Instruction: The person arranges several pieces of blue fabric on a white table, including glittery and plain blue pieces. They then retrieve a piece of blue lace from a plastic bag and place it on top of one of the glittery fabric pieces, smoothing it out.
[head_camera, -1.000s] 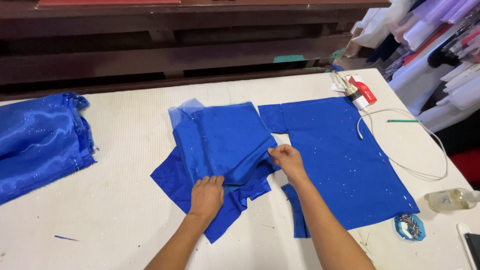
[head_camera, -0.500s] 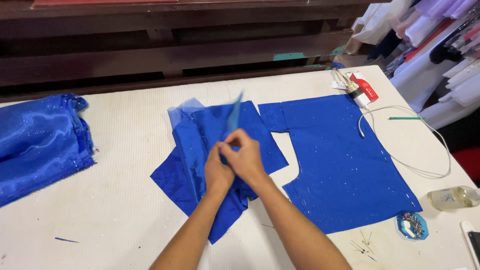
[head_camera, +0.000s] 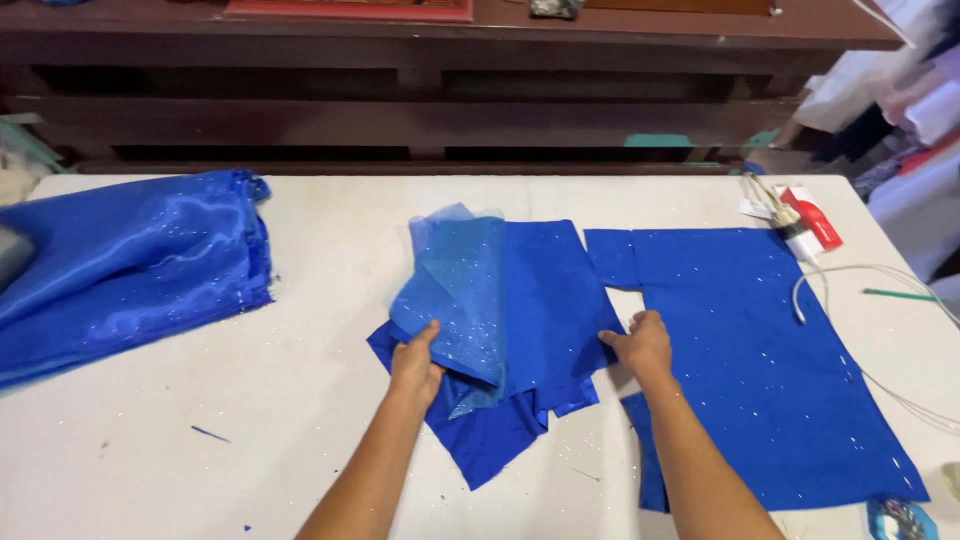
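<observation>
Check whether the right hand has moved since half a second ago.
Yes. The right hand has swung rightward, away from the left hand, to the stack's edge beside the large blue fabric panel, which lies unmoved.

Tailoring workshop: cut fabric pieces (head_camera: 760, 350), cutting table (head_camera: 300, 400)

One head view, high and close, looking down over the table (head_camera: 250, 400); far edge up top, forearms entering near.
</observation>
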